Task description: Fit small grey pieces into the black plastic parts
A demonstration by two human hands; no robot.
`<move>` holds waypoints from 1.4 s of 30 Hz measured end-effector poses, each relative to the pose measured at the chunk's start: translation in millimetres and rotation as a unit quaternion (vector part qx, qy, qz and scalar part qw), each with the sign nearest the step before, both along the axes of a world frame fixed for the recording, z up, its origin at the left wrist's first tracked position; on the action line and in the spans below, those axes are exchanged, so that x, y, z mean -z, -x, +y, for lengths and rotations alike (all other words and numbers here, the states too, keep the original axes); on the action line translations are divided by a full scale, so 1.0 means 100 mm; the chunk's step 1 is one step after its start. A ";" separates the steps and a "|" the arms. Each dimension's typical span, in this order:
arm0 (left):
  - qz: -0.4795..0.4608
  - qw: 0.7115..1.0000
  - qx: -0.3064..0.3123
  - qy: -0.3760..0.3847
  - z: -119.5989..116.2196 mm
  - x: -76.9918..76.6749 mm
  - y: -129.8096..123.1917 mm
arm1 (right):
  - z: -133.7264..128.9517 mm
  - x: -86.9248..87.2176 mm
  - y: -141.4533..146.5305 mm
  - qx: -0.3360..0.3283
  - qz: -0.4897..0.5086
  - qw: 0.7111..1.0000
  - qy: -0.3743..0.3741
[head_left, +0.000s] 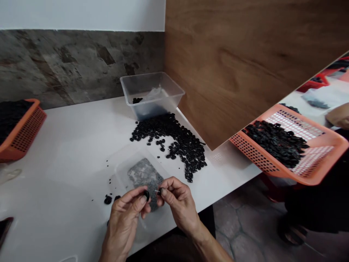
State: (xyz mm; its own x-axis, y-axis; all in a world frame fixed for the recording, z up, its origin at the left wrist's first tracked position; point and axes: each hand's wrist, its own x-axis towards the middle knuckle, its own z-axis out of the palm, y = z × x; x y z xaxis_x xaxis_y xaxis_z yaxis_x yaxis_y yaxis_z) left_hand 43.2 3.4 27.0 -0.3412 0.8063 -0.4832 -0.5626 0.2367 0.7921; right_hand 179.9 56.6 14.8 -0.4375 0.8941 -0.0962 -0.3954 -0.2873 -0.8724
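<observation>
Above a clear shallow tray (166, 168), my left hand (128, 211) pinches a small round black part (147, 195) between thumb and fingertips. A little to the right, my right hand (178, 203) grips a tiny black piece (159, 191) with a thin light-coloured tip pointing left. The two held pieces are close but apart. Inside the tray lies a heap of fine grey bits (143, 171), partly hidden by my hands. A few black parts (108, 199) lie on the table left of my left hand.
Beyond the tray, many loose black parts (188, 145) spread over the white table (79, 145). A clear plastic box (152, 105) stands behind them. Orange baskets of black parts stand left (29, 127) and right (319, 174). A wooden panel (245, 65) slants across the right; another person's arm (339, 115) shows beyond.
</observation>
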 end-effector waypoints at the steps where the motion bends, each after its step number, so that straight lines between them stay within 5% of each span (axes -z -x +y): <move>1: -0.023 1.000 -0.010 0.011 0.00 -0.02 0.01 | 0.00 -0.01 -0.01 0.004 -0.010 1.000 0.000; 17: -0.028 0.999 -0.025 0.009 -0.04 -0.08 -0.04 | -0.07 -0.11 -0.03 -0.025 -0.057 0.998 -0.015; 28: -0.003 0.999 0.029 -0.036 -0.14 0.10 0.07 | -0.06 -0.11 -0.02 -0.037 -0.087 0.995 -0.020; 42: 0.045 0.996 0.051 -0.062 -0.13 0.15 0.09 | -0.05 -0.11 -0.03 -0.052 -0.095 0.994 -0.032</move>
State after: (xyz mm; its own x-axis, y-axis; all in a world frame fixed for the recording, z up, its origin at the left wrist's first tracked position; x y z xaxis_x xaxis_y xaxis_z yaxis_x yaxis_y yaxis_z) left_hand 33.9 -10.0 11.6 -0.2923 0.8905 -0.3487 -0.4667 0.1854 0.8648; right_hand 182.6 51.8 25.5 -0.5069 0.8522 -0.1296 -0.1935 -0.2591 -0.9463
